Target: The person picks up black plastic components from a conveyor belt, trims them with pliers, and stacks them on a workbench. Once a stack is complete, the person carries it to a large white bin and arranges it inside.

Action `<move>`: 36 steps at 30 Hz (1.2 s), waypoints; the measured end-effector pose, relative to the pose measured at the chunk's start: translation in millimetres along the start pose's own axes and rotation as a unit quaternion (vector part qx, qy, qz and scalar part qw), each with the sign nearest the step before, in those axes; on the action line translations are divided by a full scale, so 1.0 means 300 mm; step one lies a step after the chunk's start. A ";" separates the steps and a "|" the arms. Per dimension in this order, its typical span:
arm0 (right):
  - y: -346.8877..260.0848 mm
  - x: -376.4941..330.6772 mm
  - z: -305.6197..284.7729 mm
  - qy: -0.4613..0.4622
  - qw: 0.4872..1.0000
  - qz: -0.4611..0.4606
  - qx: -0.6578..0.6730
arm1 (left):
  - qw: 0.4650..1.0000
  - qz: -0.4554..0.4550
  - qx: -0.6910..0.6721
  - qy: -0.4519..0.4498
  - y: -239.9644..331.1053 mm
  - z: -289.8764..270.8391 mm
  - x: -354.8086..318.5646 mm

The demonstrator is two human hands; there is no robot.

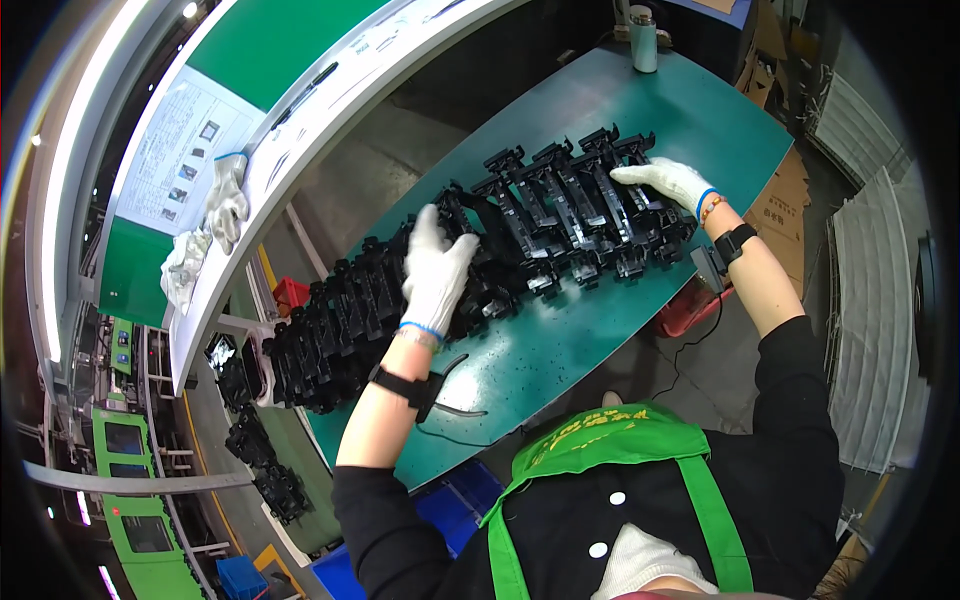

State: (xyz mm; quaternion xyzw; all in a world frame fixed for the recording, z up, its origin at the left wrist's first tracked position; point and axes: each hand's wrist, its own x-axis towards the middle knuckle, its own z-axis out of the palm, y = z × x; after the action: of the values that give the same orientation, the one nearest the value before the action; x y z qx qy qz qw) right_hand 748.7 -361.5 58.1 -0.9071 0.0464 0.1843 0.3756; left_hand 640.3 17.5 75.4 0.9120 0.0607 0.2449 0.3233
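Note:
A long row of ribbed black plastic parts [560, 205] stretches across the green table, packed tightly at the left and spaced wider at the right. Over the middle of this row is my white-gloved left hand [437, 270], thumb apart and fingers stretched away from me. Its fingertips are close to the parts; contact cannot be made out. My right hand [672, 182], also gloved, lies at the far end of the rightmost parts with its fingers pointing left and touching them. The underside of that hand is hidden. Each wrist has a black strap with a device.
A pale green bottle [643, 40] stands at the table's far corner. Dark crumbs lie on the green tabletop [560, 345]. A curved white shelf [330, 110] arches at left, bearing used gloves [226, 203]. Red bin [690, 308] and blue bin [460, 505] sit below table edges.

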 end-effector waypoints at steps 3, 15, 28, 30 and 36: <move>0.039 0.044 0.012 -0.022 0.999 -0.028 0.010 | 0.972 -0.167 -0.002 -0.165 0.176 0.014 0.039; -0.035 -0.029 -0.007 -0.029 0.999 0.011 0.036 | 0.850 -0.374 -0.302 -0.215 0.084 0.150 0.056; -0.014 0.037 -0.003 -0.064 0.997 0.019 0.033 | 0.729 -0.382 -0.370 -0.431 0.035 0.233 0.143; 0.013 0.028 0.007 -0.059 0.994 0.021 0.087 | 0.711 -0.407 -0.385 -0.425 0.075 0.232 0.143; 0.001 0.017 0.028 -0.032 0.972 0.052 0.227 | 0.738 -0.390 -0.390 -0.388 0.003 0.258 0.186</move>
State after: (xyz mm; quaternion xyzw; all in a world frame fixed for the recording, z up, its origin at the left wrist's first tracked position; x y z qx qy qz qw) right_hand 751.0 -355.6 50.6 -0.7882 0.1224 0.2175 0.5626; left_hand 726.5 -11.6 46.7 0.6187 0.1795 -0.2756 0.7135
